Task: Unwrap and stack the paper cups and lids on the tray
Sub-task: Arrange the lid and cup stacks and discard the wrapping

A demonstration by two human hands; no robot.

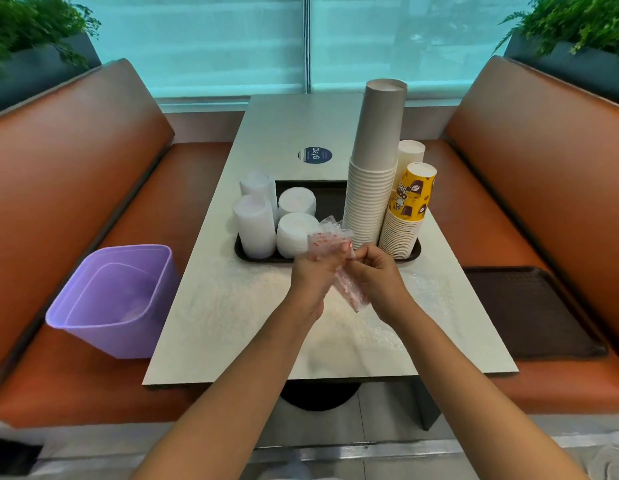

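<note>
- Both hands met above the near half of the table (231,306), just in front of the tray (335,199)
- The left hand (309,277) had its fingers curled round a clear plastic wrapper (330,239) printed with small red marks, gripping its upper part
- The right hand (377,275) pinched the same wrapper from the other side, fingers bent toward the left hand; the wrapper's lower end hung down between the two wrists
- The dark tray sat on the middle of the table, its long side across the person's view
- On the tray's left half stood four stacks of white lids (296,233): two nearer the person, two behind; the far-left stack looked partly off the tray's edge, though that could not be told for sure
- On the tray's right half stood a tall stack of grey paper cups (373,174), upside down, leaning slightly left
- Just beside it on the right stood a shorter stack of yellow printed cups (410,209), also upside down, and behind that a white cup stack (410,152), mostly hidden
- A round blue sticker (315,155) lay on the table beyond the tray
- A purple bin (117,299) sat tilted on the left orange bench (76,168)
- A second dark tray (529,311) lay flat on the right bench seat
- Green plants (578,19) stood in dark planters behind both benches
</note>
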